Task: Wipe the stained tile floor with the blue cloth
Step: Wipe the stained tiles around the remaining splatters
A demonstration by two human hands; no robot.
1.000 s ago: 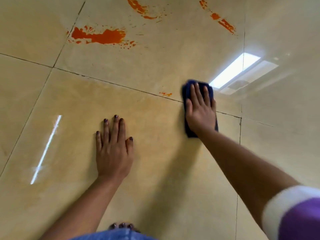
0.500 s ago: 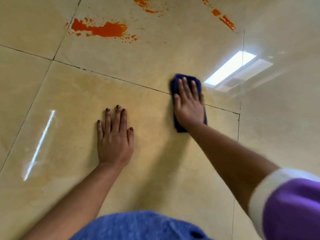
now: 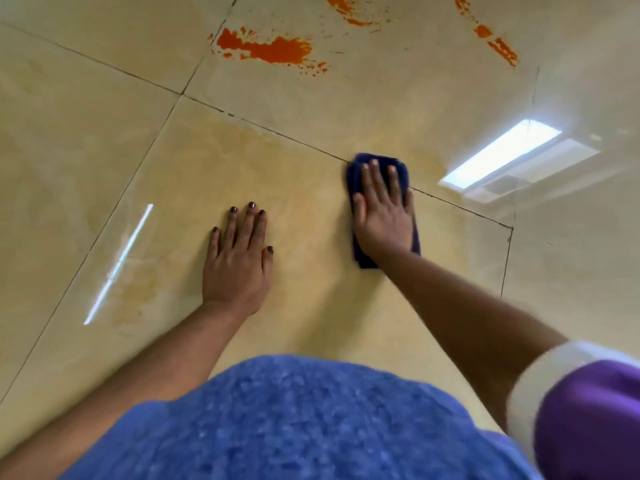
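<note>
The dark blue cloth [image 3: 360, 256] lies flat on the glossy beige tile floor [image 3: 311, 306], across a grout line. My right hand [image 3: 382, 209] presses down on it with the palm, fingers spread over its far end. My left hand [image 3: 239, 261] rests flat on the bare tile to the left, fingers apart, holding nothing. A large orange stain [image 3: 270, 48] marks the tile beyond the grout line. Two more orange streaks, one [image 3: 349, 12] at the top middle and one [image 3: 498, 43] at the top right, lie farther off. Faint yellowish smears [image 3: 138, 289] show on the near tile.
Blue fabric of my clothing [image 3: 294, 420] fills the bottom of the view, and a purple sleeve with a white cuff [image 3: 588, 410] is at the lower right. A ceiling light's reflection [image 3: 502, 155] glares on the floor right of the cloth.
My right hand slid the cloth to the left along the grout line, over the small orange spot that showed beside it. The camera tilted, so more blue clothing shows. The left hand stayed planted.
</note>
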